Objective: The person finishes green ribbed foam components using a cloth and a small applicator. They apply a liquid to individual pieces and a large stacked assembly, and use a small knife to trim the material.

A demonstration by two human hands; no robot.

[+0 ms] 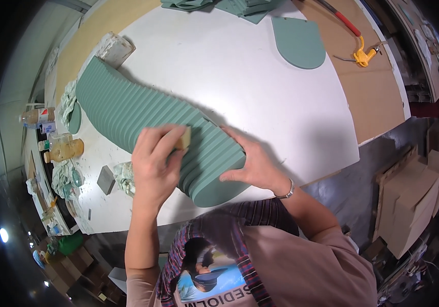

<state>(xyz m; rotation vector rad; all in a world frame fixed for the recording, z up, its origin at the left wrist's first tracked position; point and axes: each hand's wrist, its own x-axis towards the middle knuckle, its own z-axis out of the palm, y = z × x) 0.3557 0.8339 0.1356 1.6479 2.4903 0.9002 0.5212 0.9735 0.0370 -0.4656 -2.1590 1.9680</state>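
A long green ribbed piece (127,105) with a wavy outline lies across the white table, from the far left to its near edge. My left hand (154,161) is closed around a small yellowish sponge-like block (184,139), which is against the ribs near the middle of the piece; the fingers partly hide it. At the near right end, my right hand (255,165) grips the piece, its thumb on the smooth rounded end face and its fingers along the far side. A paint-spattered white block (114,49) stands by the far left end.
On the white table (301,112) lie a flat green round-ended plate (300,43), a grey block (106,179) and crumpled rags (67,105). Bottles (66,150) line the left edge. A yellow air blow gun (364,56) rests at the far right; cardboard boxes (409,199) stand below.
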